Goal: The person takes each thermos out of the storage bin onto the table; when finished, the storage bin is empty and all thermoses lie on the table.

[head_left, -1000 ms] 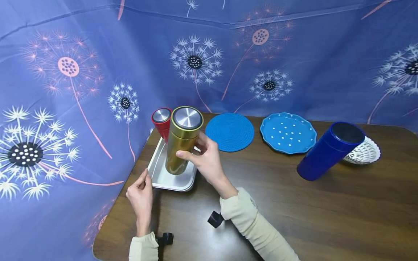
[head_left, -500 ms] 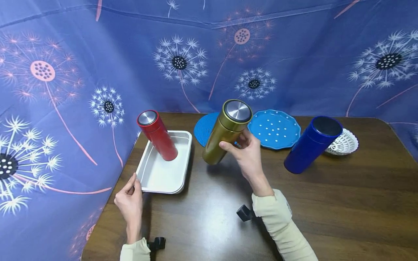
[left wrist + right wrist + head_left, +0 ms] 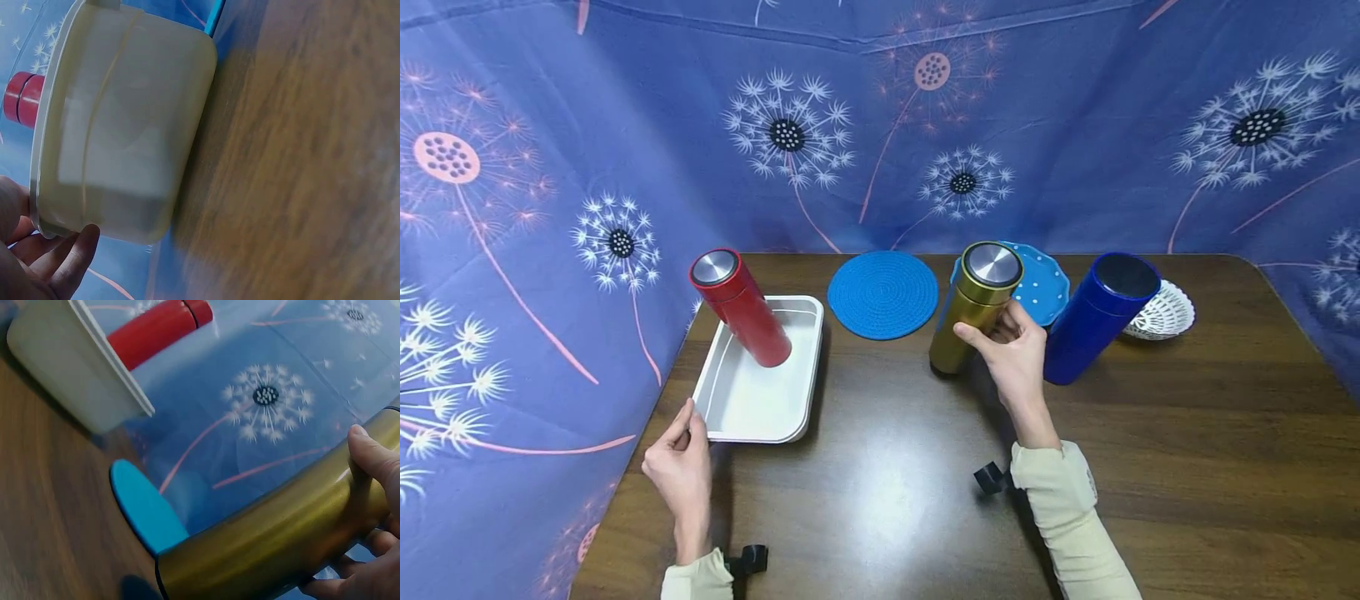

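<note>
a round blue mat (image 3: 883, 295), a dotted blue plate (image 3: 1043, 285) (wavy-rimmed), a white basket (image 3: 1163, 313), a dandelion-print cloth (image 3: 865, 167)

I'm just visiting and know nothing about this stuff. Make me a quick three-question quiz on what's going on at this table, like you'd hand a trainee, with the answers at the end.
1. Choose one. The right hand holds:
A) the lacy white basket
B) the gold flask
C) the round blue mat

2. True or false: the left hand grips the edge of the white container.

3. In the head view, how many flasks show, and which one stands inside the container?

Key
1. B
2. True
3. Three; the red flask is the one inside.
</note>
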